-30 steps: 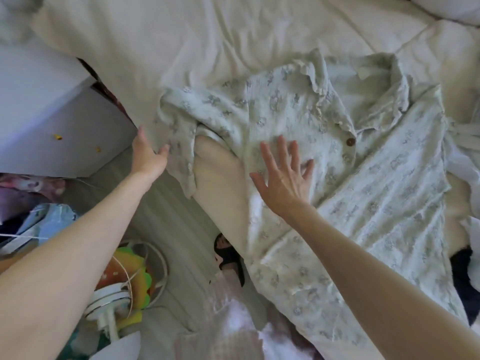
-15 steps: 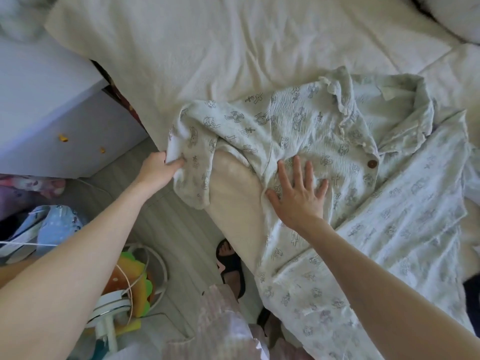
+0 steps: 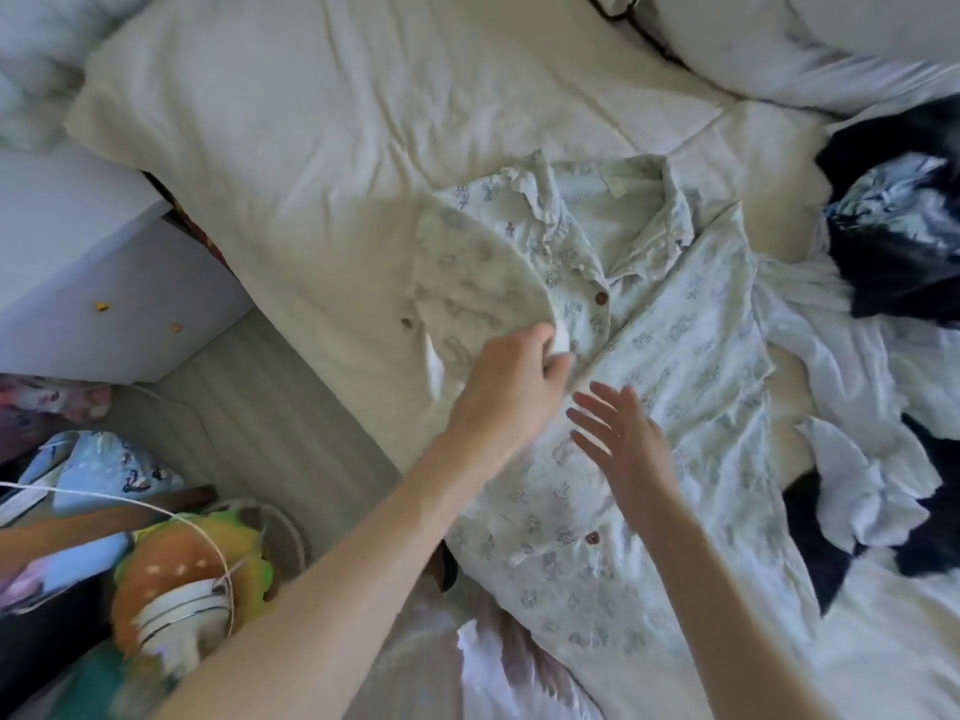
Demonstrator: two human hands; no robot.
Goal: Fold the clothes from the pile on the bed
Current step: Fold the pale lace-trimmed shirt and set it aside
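A pale green printed button-up shirt (image 3: 675, 366) lies spread on the cream bed (image 3: 322, 148), collar toward the far side. My left hand (image 3: 511, 379) grips the shirt's left sleeve (image 3: 467, 283) and holds it lifted and blurred over the shirt's front. My right hand (image 3: 621, 439) hovers flat with spread fingers just above the shirt's middle, right beside the left hand. A pile of dark and white clothes (image 3: 893, 241) lies at the bed's right side.
A white cabinet (image 3: 78, 262) stands left of the bed. On the floor at lower left are a small fan with a burger-shaped cover (image 3: 182, 579) and colourful fabric (image 3: 98, 470). A white pillow (image 3: 779, 39) lies at the top right.
My left hand took hold of the sleeve at the bed's edge and swung it right, over the shirt. My right hand lifted off the fabric and drew back toward me.
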